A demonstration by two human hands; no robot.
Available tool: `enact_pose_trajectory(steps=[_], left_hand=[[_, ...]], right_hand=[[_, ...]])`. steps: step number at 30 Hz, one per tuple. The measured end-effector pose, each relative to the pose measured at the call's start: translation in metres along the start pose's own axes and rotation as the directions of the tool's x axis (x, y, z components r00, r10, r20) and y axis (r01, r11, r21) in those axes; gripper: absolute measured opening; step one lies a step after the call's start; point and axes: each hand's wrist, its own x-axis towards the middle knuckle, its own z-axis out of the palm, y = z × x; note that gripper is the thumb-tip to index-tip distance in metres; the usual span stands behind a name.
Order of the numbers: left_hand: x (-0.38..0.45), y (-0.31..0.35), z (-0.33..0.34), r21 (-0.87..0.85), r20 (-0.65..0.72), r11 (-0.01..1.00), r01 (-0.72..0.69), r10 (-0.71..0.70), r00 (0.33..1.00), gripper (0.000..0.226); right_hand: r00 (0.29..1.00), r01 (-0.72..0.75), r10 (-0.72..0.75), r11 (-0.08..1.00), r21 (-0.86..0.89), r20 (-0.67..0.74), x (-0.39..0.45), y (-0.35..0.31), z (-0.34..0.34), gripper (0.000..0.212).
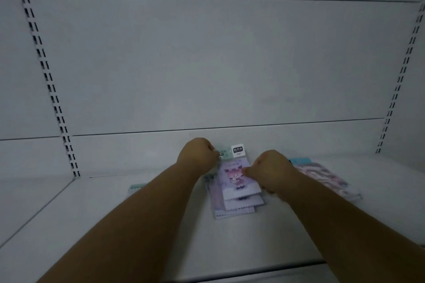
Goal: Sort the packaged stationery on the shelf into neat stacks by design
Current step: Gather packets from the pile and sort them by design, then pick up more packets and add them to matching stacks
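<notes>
Both bare forearms reach forward over a white shelf (96,213) toward a small pile of packaged stationery. The left hand (197,155) is curled into a loose fist, and its fingers pinch the upper left edge of the top packet (238,179), just beside the pale green header strip printed with dark letters. The right hand (270,171) is also curled, knuckles up, and its fingers (249,172) grip the right edge of the same packet, the thumb tip lying on the printed front. Between the two sets of fingers the packet shows a lilac card with a small cartoon figure with pink hair, and a white label with a dark block sits at its top, just beyond the right-hand fingers. The packet is tilted slightly, its top leaning to the left.

Below the fingers, nearer the person, the lilac stack (234,208) of similar packets lies fanned on the shelf, their scalloped lower edges stepped one under another; the held packet rests on top of it. To the right of the right-hand fingers, partly hidden by the wrist, a second group of packets (326,178) with pink and lilac swirls and a blue header lies flat. To the left of the left forearm a mint green corner (136,187) of another packet shows. Behind the fingers rises the white back panel (207,64), with slotted uprights at either side.
</notes>
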Motion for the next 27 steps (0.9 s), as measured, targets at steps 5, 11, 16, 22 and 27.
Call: enact_pose_trajectory(steps=[5,11,16,22,27], left_hand=[[0.007,-0.007,0.008,0.120,0.107,0.993,0.011,-0.024,0.994,0.021],[-0.007,-0.011,0.003,0.198,0.024,0.979,-0.049,0.045,0.999,0.023],[-0.031,-0.013,-0.020,0.197,-0.093,0.977,-0.077,0.097,0.991,0.015],[-0.087,-0.081,-0.090,0.211,-0.151,0.977,-0.029,0.062,0.987,0.019],[-0.158,-0.190,-0.189,0.251,-0.286,0.963,0.098,-0.024,0.958,0.018]], right_hand=[[1.000,0.022,-0.025,0.967,-0.255,-0.007,-0.003,-0.002,0.008,0.031],[0.987,0.095,-0.137,0.920,-0.380,-0.085,-0.016,-0.013,0.009,0.030],[0.939,0.277,-0.329,0.895,-0.350,-0.099,-0.028,-0.045,0.020,0.023],[0.809,0.516,-0.570,0.807,-0.287,-0.148,-0.064,-0.127,0.072,0.033],[0.676,0.698,-0.730,0.678,-0.229,-0.101,-0.126,-0.234,0.156,0.032]])
